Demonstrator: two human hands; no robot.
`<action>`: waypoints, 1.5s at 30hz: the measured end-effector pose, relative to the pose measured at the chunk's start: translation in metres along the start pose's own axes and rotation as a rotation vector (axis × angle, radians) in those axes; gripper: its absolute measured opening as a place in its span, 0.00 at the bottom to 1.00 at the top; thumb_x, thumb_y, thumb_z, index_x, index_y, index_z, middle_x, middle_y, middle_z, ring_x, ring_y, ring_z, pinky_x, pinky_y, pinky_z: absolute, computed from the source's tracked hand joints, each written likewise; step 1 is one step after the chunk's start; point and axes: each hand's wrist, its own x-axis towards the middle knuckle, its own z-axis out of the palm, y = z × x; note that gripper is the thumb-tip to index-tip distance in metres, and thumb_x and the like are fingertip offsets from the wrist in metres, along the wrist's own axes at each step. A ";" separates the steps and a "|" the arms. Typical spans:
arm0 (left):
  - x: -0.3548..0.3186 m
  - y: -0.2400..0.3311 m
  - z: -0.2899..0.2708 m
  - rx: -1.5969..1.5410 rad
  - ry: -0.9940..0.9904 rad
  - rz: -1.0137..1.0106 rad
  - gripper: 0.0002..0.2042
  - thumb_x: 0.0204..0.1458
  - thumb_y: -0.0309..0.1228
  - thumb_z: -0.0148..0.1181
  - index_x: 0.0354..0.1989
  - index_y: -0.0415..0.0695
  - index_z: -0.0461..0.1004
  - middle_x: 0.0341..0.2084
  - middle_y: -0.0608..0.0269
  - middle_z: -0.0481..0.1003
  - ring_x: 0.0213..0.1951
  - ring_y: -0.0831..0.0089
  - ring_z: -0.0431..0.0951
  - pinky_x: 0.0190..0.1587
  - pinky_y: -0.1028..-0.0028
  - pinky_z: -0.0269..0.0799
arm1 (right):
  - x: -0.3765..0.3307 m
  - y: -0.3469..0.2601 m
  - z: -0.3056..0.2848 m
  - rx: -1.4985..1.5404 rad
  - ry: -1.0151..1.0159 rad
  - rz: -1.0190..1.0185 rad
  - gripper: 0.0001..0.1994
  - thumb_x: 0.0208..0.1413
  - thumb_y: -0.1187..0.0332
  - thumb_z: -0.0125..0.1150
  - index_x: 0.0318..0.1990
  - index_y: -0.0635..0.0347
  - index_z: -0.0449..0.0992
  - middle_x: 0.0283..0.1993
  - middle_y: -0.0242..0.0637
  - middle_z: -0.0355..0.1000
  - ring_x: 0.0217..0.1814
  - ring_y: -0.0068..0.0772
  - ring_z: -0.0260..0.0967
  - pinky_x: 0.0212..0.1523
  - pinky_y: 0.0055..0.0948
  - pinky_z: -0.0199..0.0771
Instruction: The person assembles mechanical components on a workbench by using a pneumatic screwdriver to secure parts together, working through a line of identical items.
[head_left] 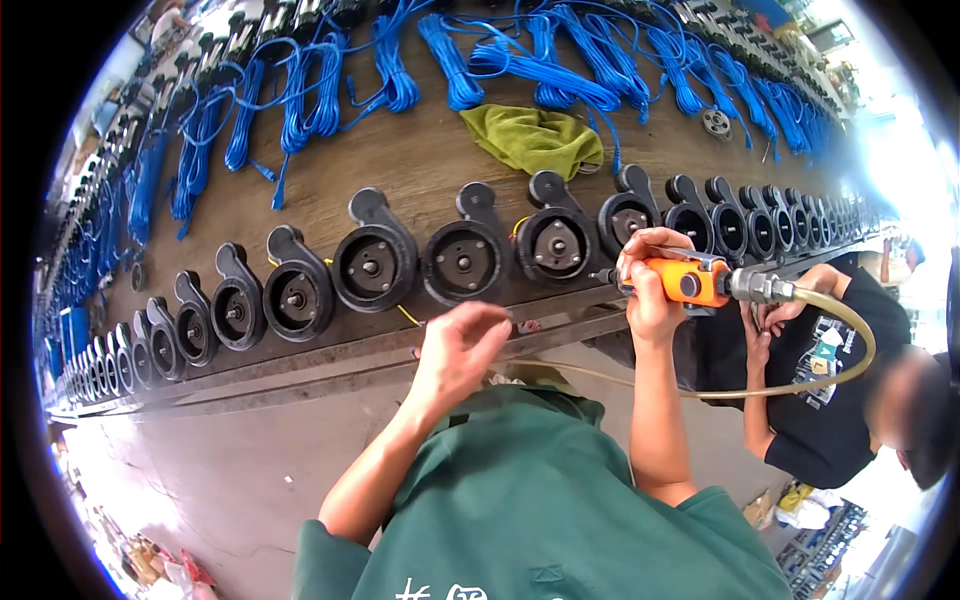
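My right hand [655, 285] is wrapped round an orange air screwdriver [690, 282]. Its bit points left, level with the row of parts, and a clear yellowish hose [868, 350] runs from its back end. My left hand [462, 350] is closed, its fingers curled together at the table's front edge; whatever they may hold is hidden. Just beyond it lies a round black housing [462, 262] with a stubby arm. To its right is another such housing [556, 246], with a metal plate and screws inside, near the bit.
More black housings [375, 266] line the table edge on both sides. Bundled blue cables [450, 62] lie across the back of the table [330, 165], with a green cloth [535, 138] before them. At the right, a co-worker in a black shirt [840, 370] works with both hands close by.
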 end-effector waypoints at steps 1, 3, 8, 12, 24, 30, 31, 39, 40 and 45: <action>0.013 0.013 0.009 0.207 0.074 0.172 0.07 0.57 0.27 0.62 0.41 0.37 0.80 0.30 0.63 0.80 0.30 0.76 0.77 0.35 0.77 0.73 | 0.000 0.000 -0.005 -0.015 0.043 0.035 0.14 0.50 0.80 0.49 0.47 0.68 0.68 0.38 0.41 0.72 0.29 0.24 0.67 0.35 0.26 0.72; 0.046 0.023 0.024 0.671 0.145 0.484 0.10 0.49 0.27 0.68 0.39 0.40 0.80 0.38 0.59 0.77 0.41 0.64 0.77 0.43 0.68 0.74 | 0.001 0.007 -0.017 0.045 0.024 0.035 0.14 0.51 0.81 0.50 0.47 0.67 0.68 0.38 0.41 0.72 0.30 0.24 0.67 0.35 0.24 0.72; 0.088 0.025 0.062 1.266 0.130 0.420 0.19 0.48 0.29 0.65 0.51 0.44 0.78 0.62 0.44 0.64 0.62 0.46 0.62 0.62 0.54 0.61 | 0.002 0.023 -0.032 0.198 -0.092 0.145 0.16 0.53 0.84 0.54 0.49 0.65 0.67 0.40 0.38 0.74 0.38 0.21 0.73 0.40 0.21 0.74; 0.100 0.016 0.067 1.357 0.084 0.400 0.26 0.47 0.27 0.62 0.59 0.42 0.72 0.67 0.39 0.56 0.66 0.42 0.56 0.66 0.51 0.56 | 0.003 0.029 -0.035 0.159 -0.086 0.085 0.13 0.52 0.85 0.55 0.45 0.66 0.71 0.38 0.37 0.74 0.40 0.21 0.74 0.42 0.21 0.75; 0.120 0.032 0.043 1.216 -0.066 0.494 0.27 0.38 0.40 0.75 0.50 0.45 0.80 0.67 0.44 0.60 0.67 0.45 0.57 0.67 0.52 0.57 | -0.001 0.027 -0.029 0.102 0.013 0.051 0.14 0.52 0.84 0.54 0.47 0.65 0.70 0.39 0.36 0.73 0.41 0.22 0.73 0.42 0.21 0.75; 0.136 0.032 0.044 1.221 -0.101 0.500 0.29 0.35 0.43 0.76 0.51 0.50 0.81 0.68 0.43 0.58 0.68 0.46 0.57 0.67 0.52 0.56 | 0.001 0.025 -0.023 0.131 0.060 0.095 0.14 0.53 0.84 0.54 0.47 0.65 0.69 0.40 0.37 0.73 0.42 0.21 0.73 0.41 0.20 0.74; 0.136 0.029 0.045 1.237 -0.079 0.475 0.30 0.35 0.44 0.76 0.51 0.50 0.81 0.68 0.42 0.59 0.68 0.46 0.57 0.67 0.52 0.56 | 0.002 0.025 -0.023 0.119 0.062 0.094 0.14 0.53 0.84 0.55 0.48 0.65 0.69 0.40 0.37 0.73 0.42 0.21 0.73 0.40 0.20 0.74; 0.128 0.028 0.058 1.351 -0.004 0.425 0.29 0.37 0.49 0.73 0.48 0.46 0.81 0.58 0.41 0.70 0.62 0.49 0.63 0.64 0.54 0.56 | 0.023 0.025 -0.016 0.188 0.029 0.079 0.14 0.54 0.83 0.54 0.49 0.64 0.67 0.40 0.36 0.73 0.38 0.19 0.71 0.38 0.19 0.73; 0.128 0.029 0.058 1.347 -0.006 0.436 0.29 0.38 0.49 0.72 0.48 0.46 0.81 0.57 0.42 0.70 0.61 0.49 0.64 0.63 0.54 0.56 | 0.027 0.026 -0.013 0.197 0.023 0.076 0.14 0.54 0.83 0.54 0.48 0.64 0.67 0.40 0.36 0.73 0.38 0.19 0.71 0.38 0.19 0.73; 0.129 0.028 0.057 1.366 -0.015 0.428 0.27 0.39 0.49 0.72 0.47 0.46 0.81 0.50 0.46 0.74 0.55 0.53 0.69 0.61 0.55 0.58 | 0.033 0.047 -0.008 0.196 -0.024 0.114 0.14 0.53 0.84 0.56 0.47 0.65 0.69 0.40 0.36 0.73 0.38 0.19 0.71 0.37 0.18 0.73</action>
